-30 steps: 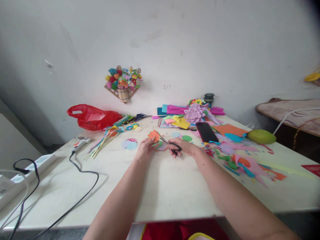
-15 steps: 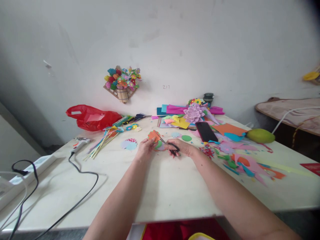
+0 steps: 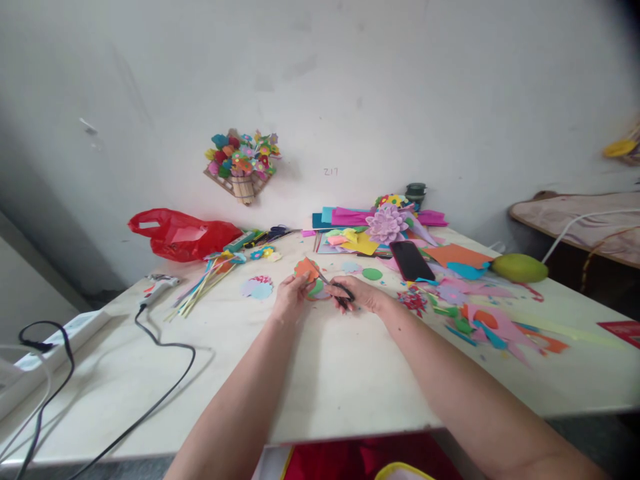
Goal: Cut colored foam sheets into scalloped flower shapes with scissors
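Note:
Between the fingers of my left hand is an orange paper piece with a scalloped edge, raised above the table. My right hand is wrapped round the black handles of a pair of scissors. The scissor blades point up and left and meet the right edge of the orange paper. Below the hands lies a green and pink paper piece, partly covered by them. Light blue and patterned paper rounds rest left of my left hand, and a green paper oval sits beyond my right.
A glue gun with a trailing cable and a power strip occupy the left side. A red plastic bag stands at the back. Rightward are a phone, a green fruit and coloured scraps.
The orange paper has turned slightly in my left hand and shows a different outline. The scissors stay at its edge. The whole view has shifted a little.

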Demonstrator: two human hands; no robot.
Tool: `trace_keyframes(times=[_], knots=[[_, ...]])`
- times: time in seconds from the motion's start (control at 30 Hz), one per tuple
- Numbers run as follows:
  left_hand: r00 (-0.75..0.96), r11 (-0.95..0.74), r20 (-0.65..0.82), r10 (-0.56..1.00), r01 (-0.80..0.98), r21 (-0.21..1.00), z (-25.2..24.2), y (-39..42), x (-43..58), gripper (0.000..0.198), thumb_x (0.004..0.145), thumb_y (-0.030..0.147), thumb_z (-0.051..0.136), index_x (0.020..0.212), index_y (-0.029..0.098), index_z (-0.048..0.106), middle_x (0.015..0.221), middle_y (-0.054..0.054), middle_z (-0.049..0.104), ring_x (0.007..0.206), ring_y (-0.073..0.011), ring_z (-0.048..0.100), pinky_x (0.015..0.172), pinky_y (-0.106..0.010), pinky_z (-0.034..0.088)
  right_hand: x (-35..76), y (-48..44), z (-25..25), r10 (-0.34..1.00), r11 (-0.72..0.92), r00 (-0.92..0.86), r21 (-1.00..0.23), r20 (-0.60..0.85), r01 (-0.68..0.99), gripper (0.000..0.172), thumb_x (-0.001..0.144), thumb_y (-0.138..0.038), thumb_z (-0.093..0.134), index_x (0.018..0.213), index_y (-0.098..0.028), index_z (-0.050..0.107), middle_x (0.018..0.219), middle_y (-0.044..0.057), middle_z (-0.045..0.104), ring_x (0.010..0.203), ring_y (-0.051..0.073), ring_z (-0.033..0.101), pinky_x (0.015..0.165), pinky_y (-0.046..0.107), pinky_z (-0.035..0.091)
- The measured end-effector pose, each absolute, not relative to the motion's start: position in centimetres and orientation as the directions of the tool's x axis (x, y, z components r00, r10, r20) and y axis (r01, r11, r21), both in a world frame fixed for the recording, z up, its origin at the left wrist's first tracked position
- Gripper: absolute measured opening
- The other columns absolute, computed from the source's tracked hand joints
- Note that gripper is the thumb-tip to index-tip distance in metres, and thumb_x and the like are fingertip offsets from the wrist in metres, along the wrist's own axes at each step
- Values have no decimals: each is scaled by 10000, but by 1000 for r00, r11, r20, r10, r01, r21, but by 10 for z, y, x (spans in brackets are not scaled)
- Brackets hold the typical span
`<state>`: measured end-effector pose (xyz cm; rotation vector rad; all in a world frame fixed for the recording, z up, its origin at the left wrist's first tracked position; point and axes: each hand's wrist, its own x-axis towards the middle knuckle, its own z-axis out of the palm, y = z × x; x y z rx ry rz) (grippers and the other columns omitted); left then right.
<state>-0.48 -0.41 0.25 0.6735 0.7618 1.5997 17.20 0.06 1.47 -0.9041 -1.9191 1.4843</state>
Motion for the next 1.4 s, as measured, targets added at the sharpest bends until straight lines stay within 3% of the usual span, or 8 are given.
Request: trace_keyframes(times=[0.87, 1.23, 1.4], knots=[[-179, -125, 13, 984, -633, 764, 5, -7, 0, 127, 626, 61, 721, 701, 123, 639, 709, -29, 699, 652, -123, 669, 727, -240, 551, 167, -5, 18, 801, 126, -599, -983, 19, 137, 327, 793, -447, 607, 713, -157, 481, 544, -27, 571, 390, 63, 513, 301, 155, 285], [-172, -97, -14, 985, -618, 781, 3, -3, -4, 123, 631, 57, 716, 696, 126, 637, 625, -12, 661, 610, -121, 659, 690, -226, 550, 167, -5, 20, 812, 118, -583, -978, -4, 172, 292, 789, -409, 621, 718, -158, 490, 528, -38, 557, 369, 60, 494, 292, 159, 273], [-154, -79, -20, 988, -611, 788, 3, -3, -7, 118, 639, 52, 693, 733, 115, 656, 695, -41, 699, 636, -134, 674, 656, -220, 550, 168, -5, 20, 802, 143, -598, -970, -3, 196, 295, 786, -419, 615, 729, -160, 487, 516, -44, 549, 358, 53, 469, 299, 158, 264]])
